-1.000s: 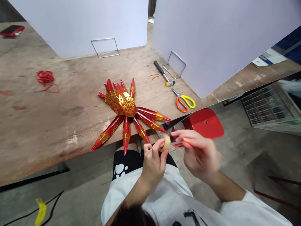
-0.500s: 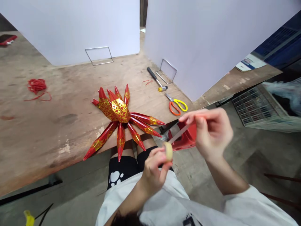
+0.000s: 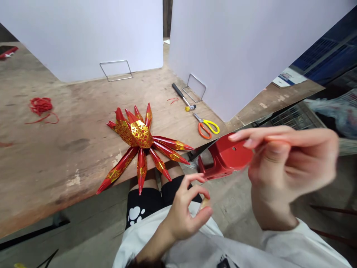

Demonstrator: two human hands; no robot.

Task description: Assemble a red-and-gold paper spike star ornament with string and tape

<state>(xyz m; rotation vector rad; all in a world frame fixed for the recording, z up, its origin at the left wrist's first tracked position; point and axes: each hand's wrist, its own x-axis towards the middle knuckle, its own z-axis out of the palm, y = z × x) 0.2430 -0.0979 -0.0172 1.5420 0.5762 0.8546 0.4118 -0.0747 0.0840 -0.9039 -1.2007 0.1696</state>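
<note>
Low in the middle, my left hand (image 3: 187, 212) pinches a small tape roll (image 3: 205, 203), partly hidden by the fingers. My right hand (image 3: 290, 163), raised at the right, has thumb and forefinger pinched on a thin clear strip of tape (image 3: 237, 179), which runs blurred toward the roll. On the table's front edge, left of both hands, sits a red and gold folded ornament (image 3: 141, 134) with several pointed arms, touched by neither hand.
Scissors (image 3: 206, 126) and a small hammer (image 3: 182, 96) lie on the wooden table (image 3: 83, 108). Red cord (image 3: 41, 106) is at the left. White panels (image 3: 83, 37) stand behind. A red stool (image 3: 225, 156) is beyond the table edge.
My right hand has moved right and closer to the camera, drawing a longer strip of tape. My left hand has shifted slightly down, its roll now turned and less visible.
</note>
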